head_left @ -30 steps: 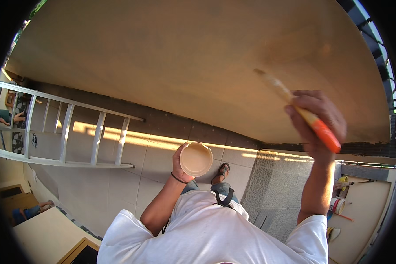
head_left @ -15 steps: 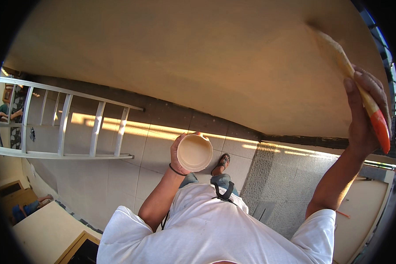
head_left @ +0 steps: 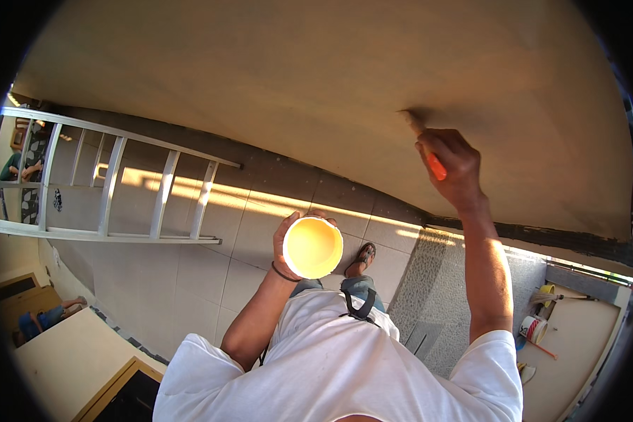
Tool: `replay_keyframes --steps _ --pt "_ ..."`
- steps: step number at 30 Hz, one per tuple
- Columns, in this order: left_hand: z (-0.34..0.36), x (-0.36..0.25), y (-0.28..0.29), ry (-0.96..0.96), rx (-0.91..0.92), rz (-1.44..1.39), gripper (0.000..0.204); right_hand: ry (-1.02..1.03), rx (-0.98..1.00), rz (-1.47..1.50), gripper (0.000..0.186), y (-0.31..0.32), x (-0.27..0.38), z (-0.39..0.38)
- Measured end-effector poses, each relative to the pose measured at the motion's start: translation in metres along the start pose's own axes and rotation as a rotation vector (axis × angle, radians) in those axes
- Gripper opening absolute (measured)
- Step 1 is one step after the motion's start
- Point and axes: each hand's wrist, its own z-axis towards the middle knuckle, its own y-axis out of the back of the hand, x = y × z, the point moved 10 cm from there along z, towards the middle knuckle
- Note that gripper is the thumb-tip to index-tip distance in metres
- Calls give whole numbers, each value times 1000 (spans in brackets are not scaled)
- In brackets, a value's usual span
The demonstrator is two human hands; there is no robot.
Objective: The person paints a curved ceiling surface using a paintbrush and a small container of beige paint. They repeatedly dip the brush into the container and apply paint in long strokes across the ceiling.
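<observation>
Right hand (head_left: 460, 163) grips orange-handled paintbrush (head_left: 435, 164), bristle end at tan wall (head_left: 260, 84). Left hand (head_left: 282, 243) cups round, open-topped tub (head_left: 335, 254), inside lit bright yellow. Sandalled foot (head_left: 362, 260) on tiled floor (head_left: 197, 278), just right of tub. Metal ladder (head_left: 164, 193) to left; red-and-white bucket (head_left: 533, 328) far right.

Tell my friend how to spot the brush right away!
Find the big tan wall across the top of the picture. Toward its right, the person's right grip holds the brush. Unlike the round, pale-rimmed tub in the left grip, it's thin with a bright orange handle end.
</observation>
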Motion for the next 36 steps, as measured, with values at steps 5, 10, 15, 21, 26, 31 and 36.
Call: replay_keyframes --steps 5,10,15,21,26,31,36 --pt "-1 -8 18 3 -19 -15 57 68 -179 -83 20 123 27 57" --pt "4 -9 5 -23 -88 43 51 23 -378 -103 19 213 27 69" --pt "2 -13 2 -42 -88 33 51 -97 -615 127 23 194 37 41" --pt "-7 -19 -16 -8 -50 123 55 -110 -751 334 22 74 48 51" --pt "-24 -12 -37 76 7 43 60 -208 -892 193 23 98 14 12" --pt "-30 -8 -44 102 49 20 59 -489 -1094 203 14 174 -18 -78" --pt "-39 -16 -26 93 -6 93 56 -652 -1140 145 23 197 -16 -119"
